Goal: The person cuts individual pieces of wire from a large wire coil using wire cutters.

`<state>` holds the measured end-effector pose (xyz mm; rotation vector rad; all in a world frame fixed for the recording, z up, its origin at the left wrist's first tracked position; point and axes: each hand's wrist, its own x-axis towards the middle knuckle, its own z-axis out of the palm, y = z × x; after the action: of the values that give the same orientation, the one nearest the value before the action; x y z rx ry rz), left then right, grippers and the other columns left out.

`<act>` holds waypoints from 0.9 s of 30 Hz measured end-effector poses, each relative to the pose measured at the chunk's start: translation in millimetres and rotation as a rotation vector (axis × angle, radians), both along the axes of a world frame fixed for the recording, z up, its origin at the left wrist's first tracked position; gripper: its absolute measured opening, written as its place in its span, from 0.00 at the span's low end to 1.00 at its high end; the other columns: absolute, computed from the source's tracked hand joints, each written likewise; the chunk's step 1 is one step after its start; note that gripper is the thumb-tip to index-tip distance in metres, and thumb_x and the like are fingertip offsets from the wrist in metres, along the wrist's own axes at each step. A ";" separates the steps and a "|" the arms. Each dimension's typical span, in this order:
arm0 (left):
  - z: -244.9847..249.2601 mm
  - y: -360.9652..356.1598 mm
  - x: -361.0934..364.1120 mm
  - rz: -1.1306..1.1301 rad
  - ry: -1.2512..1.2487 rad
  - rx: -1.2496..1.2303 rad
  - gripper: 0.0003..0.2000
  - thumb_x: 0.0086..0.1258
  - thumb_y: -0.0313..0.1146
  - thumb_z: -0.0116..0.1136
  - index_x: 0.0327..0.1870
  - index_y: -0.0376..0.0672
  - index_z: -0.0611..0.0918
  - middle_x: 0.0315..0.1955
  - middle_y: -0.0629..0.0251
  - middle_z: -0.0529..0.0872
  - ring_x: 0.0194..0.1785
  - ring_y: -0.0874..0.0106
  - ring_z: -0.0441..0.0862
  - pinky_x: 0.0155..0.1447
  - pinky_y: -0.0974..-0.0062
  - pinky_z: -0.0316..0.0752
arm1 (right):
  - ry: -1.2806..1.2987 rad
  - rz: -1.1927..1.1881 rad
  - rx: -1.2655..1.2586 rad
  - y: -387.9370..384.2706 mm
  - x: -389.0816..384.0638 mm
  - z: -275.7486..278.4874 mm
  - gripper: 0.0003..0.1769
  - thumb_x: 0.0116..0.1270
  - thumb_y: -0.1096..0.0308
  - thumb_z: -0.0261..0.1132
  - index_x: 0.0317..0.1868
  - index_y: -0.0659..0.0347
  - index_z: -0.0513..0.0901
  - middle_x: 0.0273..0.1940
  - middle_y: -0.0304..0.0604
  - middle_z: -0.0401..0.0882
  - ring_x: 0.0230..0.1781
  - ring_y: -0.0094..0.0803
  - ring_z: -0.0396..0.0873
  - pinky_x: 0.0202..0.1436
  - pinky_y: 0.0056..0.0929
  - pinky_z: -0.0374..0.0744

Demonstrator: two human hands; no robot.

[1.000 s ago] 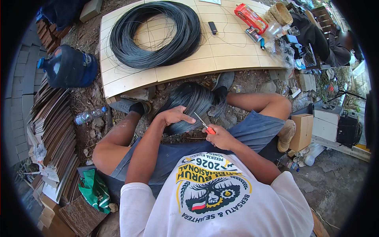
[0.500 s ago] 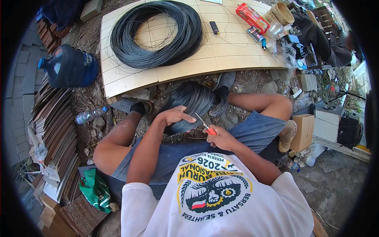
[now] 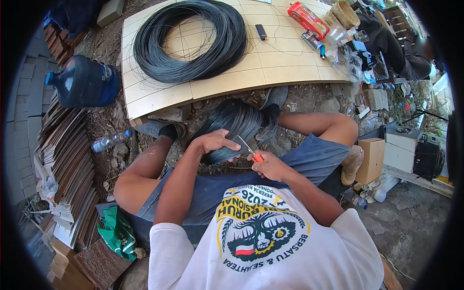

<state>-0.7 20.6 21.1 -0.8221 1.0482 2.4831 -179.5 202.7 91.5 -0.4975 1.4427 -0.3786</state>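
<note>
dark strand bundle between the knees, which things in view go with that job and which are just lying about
Likely part of the job:
dark strand bundle, in left hand
red-handled tool, in right hand
dark coil

Seemingly just lying about:
red packet
blue jug
clear bottle
green bag

A tiled low table (image 3: 290,67) stands on littered dirt ground (image 3: 104,123) in daylight.
</note>
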 end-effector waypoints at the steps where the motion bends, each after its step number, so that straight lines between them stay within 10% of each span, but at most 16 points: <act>1: -0.5 -0.2 -0.1 -0.021 0.001 0.003 0.22 0.62 0.34 0.75 0.52 0.31 0.80 0.38 0.53 0.89 0.34 0.66 0.89 0.37 0.68 0.88 | 0.044 0.032 -0.028 2.2 0.4 -2.5 0.19 0.68 0.72 0.63 0.59 0.64 0.77 0.33 0.36 0.75 0.30 0.23 0.75 0.32 0.26 0.76; 27: -19.3 3.4 -4.7 -0.011 -0.077 -0.178 0.26 0.54 0.33 0.81 0.52 0.33 0.81 0.43 0.58 0.87 0.37 0.71 0.87 0.42 0.70 0.84 | -0.137 -0.127 0.036 10.3 -7.3 -11.3 0.24 0.68 0.68 0.61 0.63 0.66 0.74 0.36 0.38 0.78 0.33 0.24 0.78 0.34 0.25 0.79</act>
<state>-5.4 24.0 1.9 -0.9528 1.2556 2.3536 -186.8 213.0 80.2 -0.3449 1.3490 -0.4784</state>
